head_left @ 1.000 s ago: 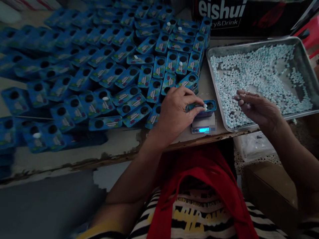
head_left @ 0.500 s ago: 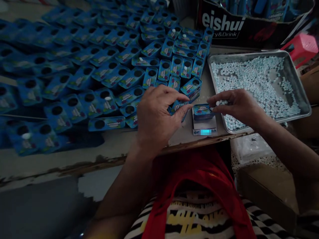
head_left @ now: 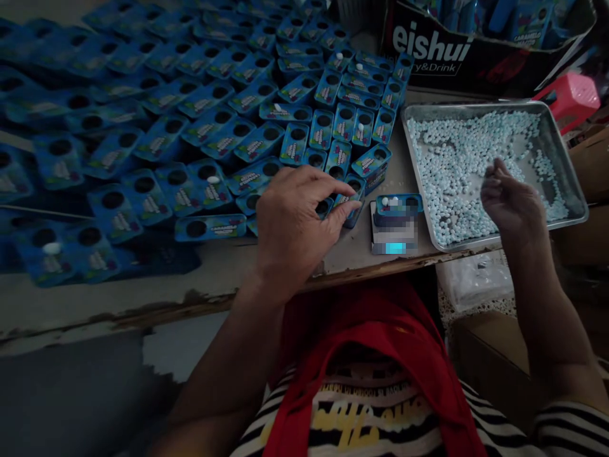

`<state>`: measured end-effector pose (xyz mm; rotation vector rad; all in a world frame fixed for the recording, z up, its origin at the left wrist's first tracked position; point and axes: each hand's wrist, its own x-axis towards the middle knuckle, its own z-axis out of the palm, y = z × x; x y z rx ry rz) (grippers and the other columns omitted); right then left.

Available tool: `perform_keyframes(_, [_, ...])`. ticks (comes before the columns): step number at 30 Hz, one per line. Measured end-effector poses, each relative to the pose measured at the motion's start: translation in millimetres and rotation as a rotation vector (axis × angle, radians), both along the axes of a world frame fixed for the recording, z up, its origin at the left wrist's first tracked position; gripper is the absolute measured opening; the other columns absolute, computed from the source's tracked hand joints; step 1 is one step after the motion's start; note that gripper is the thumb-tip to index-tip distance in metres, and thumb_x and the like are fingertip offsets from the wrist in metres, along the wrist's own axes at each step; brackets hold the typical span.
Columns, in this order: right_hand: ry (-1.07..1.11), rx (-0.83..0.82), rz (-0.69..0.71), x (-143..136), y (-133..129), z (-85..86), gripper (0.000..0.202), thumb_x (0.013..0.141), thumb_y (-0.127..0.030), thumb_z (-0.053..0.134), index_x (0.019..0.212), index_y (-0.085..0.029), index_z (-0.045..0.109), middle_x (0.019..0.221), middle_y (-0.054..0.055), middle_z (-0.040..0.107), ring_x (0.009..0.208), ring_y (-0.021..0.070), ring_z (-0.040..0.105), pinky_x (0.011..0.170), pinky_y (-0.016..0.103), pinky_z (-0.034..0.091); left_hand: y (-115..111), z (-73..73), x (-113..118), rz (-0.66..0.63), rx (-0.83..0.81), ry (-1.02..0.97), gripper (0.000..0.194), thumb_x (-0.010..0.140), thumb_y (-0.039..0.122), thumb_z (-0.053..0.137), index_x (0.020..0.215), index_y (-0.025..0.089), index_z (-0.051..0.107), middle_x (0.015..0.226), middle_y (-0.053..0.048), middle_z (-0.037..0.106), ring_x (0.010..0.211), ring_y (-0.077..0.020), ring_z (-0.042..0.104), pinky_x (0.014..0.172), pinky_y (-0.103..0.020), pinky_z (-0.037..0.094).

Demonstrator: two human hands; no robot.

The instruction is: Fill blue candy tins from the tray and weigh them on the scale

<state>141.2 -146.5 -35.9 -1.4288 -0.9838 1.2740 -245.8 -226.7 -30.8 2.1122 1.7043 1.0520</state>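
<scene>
Steel tray [head_left: 568,174] sits two o'clock from the scale [head_left: 380,235], presumably for reach; left hand [head_left: 295,222] spreads its grip over a box [head_left: 352,219], right hand's [head_left: 516,202] unclear.

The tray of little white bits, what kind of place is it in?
Probably a small packing workshop, perhaps for candy: there are rows of blue boxes, a metal tray of pale pellets and a small scale.
</scene>
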Motion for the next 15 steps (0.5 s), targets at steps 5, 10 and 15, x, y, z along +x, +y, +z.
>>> perform_keyframes(5, [0.016,-0.095,-0.017,39,-18,-26.2,0.039,0.068,-0.015,0.082,0.103,-0.032,0.075,0.134,0.009,0.073,0.12,0.0279,0.072,0.061,0.026,0.068,11,0.8,14,-0.022,-0.04,0.022,0.011,0.1,0.042,0.082,0.104,0.031,0.083,0.111,-0.003,0.08,0.111,-0.0336,0.071,0.102,-0.055,0.056])
perform_keyframes(10, [0.121,-0.153,-0.058,14,-18,-26.0,0.034,0.076,-0.014,0.081,0.105,-0.031,0.079,0.137,0.007,0.073,0.136,0.0252,0.071,0.074,0.02,0.073,20,-0.7,37,-0.042,-0.102,0.044,0.012,0.1,0.041,0.085,0.103,0.03,0.082,0.113,-0.001,0.08,0.115,-0.0307,0.069,0.113,-0.052,0.053])
perform_keyframes(15, [0.159,-0.19,0.053,1,-2,-24.0,0.03,0.077,-0.015,0.086,0.102,-0.03,0.079,0.127,0.007,0.076,0.13,0.0277,0.074,0.07,0.02,0.073,20,-5.6,45,-0.006,-0.097,0.054,0.012,0.1,0.037,0.087,0.1,0.026,0.082,0.108,-0.002,0.079,0.111,-0.0274,0.069,0.11,-0.049,0.055])
